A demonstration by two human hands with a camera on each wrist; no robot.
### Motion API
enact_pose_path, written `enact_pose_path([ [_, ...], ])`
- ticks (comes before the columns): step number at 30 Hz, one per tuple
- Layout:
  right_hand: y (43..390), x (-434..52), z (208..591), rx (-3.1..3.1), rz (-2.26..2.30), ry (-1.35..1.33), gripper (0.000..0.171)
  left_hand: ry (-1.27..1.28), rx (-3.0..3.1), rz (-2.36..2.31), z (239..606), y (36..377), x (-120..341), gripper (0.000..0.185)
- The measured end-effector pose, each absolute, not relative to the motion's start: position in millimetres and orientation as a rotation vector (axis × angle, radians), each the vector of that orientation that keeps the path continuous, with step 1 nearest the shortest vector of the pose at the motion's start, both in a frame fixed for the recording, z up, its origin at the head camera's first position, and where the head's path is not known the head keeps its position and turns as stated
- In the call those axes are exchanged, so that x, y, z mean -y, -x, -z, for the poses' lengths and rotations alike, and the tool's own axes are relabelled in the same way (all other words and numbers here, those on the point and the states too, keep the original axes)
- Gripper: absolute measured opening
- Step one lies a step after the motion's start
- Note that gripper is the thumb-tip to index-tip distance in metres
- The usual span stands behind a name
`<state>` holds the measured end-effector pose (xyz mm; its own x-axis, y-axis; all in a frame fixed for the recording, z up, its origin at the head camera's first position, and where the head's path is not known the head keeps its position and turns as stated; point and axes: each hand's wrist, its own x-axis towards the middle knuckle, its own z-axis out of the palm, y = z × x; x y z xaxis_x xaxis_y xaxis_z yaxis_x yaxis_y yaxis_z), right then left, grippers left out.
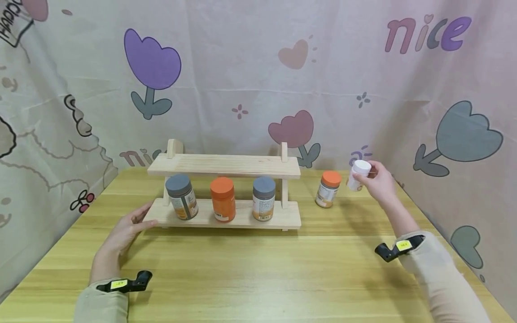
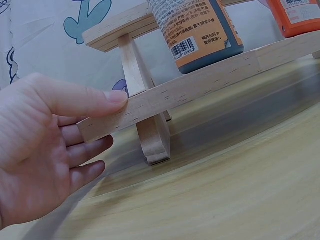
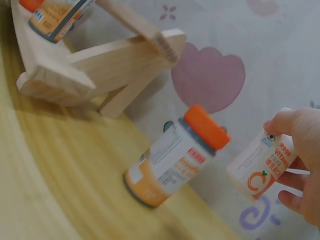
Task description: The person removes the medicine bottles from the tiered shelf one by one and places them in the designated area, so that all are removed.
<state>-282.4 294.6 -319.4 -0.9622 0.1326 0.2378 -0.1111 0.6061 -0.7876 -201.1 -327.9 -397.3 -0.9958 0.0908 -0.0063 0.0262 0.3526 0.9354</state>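
A wooden table (image 1: pixel 258 269) stands before a cartoon-printed cloth backdrop (image 1: pixel 250 67) and carries a two-tier wooden rack (image 1: pixel 224 165). On the rack's lower shelf stand three jars in a row: a grey-lidded jar (image 1: pixel 181 196) at the left, an all-orange jar (image 1: pixel 223 199) in the middle, and another grey-lidded jar (image 1: pixel 264 198) at the right. Just beside the rack's right end, an orange-lidded jar (image 1: pixel 328 189) stands on the table. The left hand (image 1: pixel 125 231) rests with straight fingers against the lower shelf's left end, its grip apart. The right hand (image 1: pixel 379 181) holds a white vitamin bottle (image 1: pixel 357 175) above the table, near the orange-lidded jar, grip clamped on it.
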Motion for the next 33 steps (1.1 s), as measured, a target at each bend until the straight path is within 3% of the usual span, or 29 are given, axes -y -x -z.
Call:
enact_pose_path([
  [20, 285.6, -302.2, 376.4, 2.571, -1.276, 0.111, 0.059, -0.107, -2.523, -1.762, 398.6, 202.8, 327.8, 0.076],
  [33, 289.5, -302.7, 388.3, 2.531, -1.315, 0.135, 0.058, -0.085, -2.524, -1.786, 398.2, 202.3, 328.1, 0.076],
])
